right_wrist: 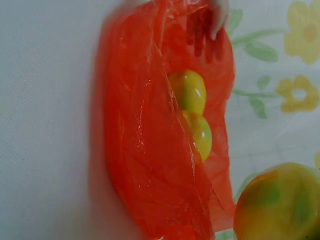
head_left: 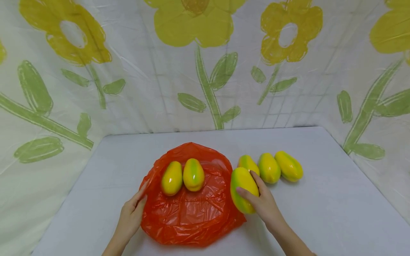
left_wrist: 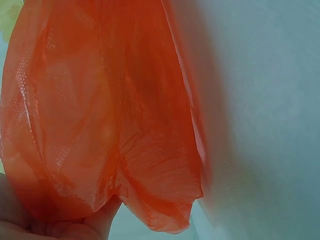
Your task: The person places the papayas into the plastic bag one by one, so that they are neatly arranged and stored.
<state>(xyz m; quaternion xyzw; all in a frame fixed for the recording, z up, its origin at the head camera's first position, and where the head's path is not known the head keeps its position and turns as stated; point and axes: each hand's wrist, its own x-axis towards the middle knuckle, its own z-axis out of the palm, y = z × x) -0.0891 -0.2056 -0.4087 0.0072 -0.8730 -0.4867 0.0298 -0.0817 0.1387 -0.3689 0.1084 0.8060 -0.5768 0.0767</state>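
Note:
A red plastic bag (head_left: 206,213) lies spread with its mouth up, two glossy yellow-green papayas (head_left: 171,179) inside it. My left hand (head_left: 131,213) holds the bag's left edge; the right wrist view shows its fingers (right_wrist: 205,42) through the thin plastic. In my right hand (head_left: 266,202) is another papaya (head_left: 241,190), gripped by thumb and fingers beside the bag's right rim. The right wrist view catches this papaya at its lower right corner. From the left wrist, the bag's side (left_wrist: 100,110) fills much of the picture, with the hand (left_wrist: 60,225) low at the left.
Three more papayas (head_left: 269,168) lie in a row on the white table (head_left: 333,202), right of the bag; the held one partly covers the nearest. A flower-printed curtain (head_left: 141,89) hangs behind the table and along both sides.

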